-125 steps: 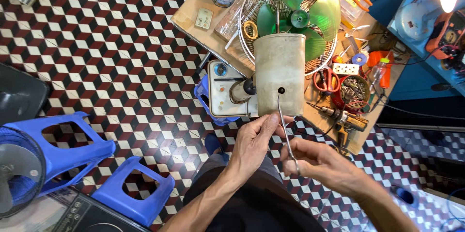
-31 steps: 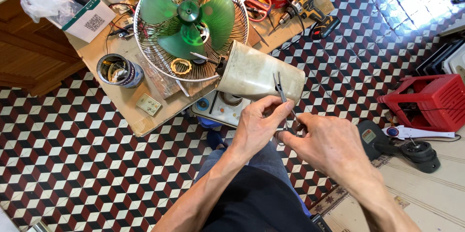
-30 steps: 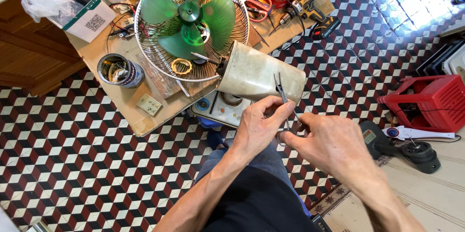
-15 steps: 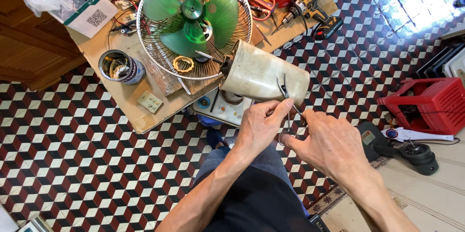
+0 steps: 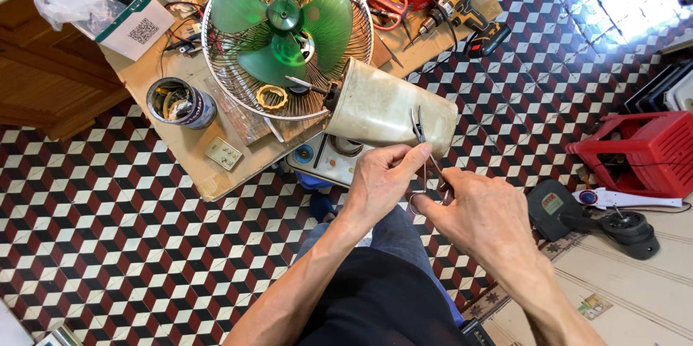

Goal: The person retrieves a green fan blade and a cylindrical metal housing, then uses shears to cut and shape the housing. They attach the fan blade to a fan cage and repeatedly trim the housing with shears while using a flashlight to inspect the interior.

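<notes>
Left hand (image 5: pixel 381 181): fingers pinched on the needle-nose pliers (image 5: pixel 422 145), index fingertip at their joint.
Right hand (image 5: pixel 482 214): fingers curled round the pliers' handles from below.
Pliers: tips pressed against the cream fan motor housing (image 5: pixel 390 109), which lies on its side at the desk (image 5: pixel 193 149) edge.
Nearby: green fan blade (image 5: pixel 283 17) in its wire guard; tin can (image 5: pixel 179 102); cordless drill (image 5: pixel 462 1).

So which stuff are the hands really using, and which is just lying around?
In use:
left hand
right hand
pliers
cream fan housing

Just lying about:
green fan blade
cordless drill
tin can
red stool
</notes>
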